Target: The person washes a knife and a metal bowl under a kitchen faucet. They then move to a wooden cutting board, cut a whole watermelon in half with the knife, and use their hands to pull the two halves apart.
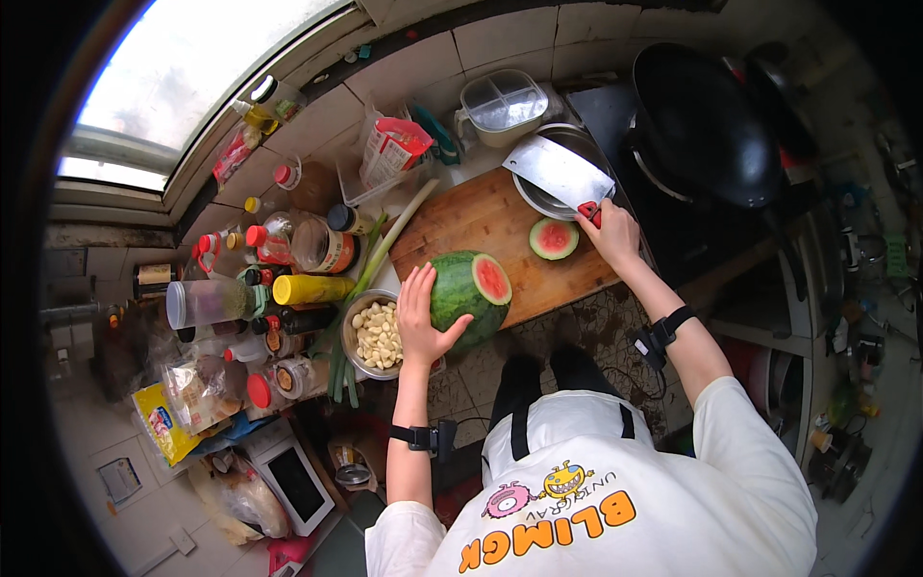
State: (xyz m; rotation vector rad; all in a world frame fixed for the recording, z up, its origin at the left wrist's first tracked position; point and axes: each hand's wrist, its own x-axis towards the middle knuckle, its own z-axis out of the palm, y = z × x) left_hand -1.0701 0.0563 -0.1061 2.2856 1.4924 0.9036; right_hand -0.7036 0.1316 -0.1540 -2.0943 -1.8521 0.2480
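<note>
My left hand [418, 314] lies against the side of a large green watermelon [456, 292], thumb apart from the fingers, holding it at the near left end of a wooden cutting board [469, 216]. One end of the melon is sliced off, showing a round patch of red flesh. In my right hand [613, 234] is the red handle of a cleaver [559, 169]. Its broad blade is over a round metal basin [537, 195] at the board's far right corner. The cut-off watermelon end piece [554, 239] rests on the board below the cleaver, red face up.
Left of the melon stands a metal bowl of peeled garlic cloves [378, 335], beside long scallions [393, 231]. Bottles and jars, including a yellow bottle [314, 288], crowd the counter's left. A black wok [707, 130] sits on the stove at right. A lidded container [503, 101] stands behind the basin.
</note>
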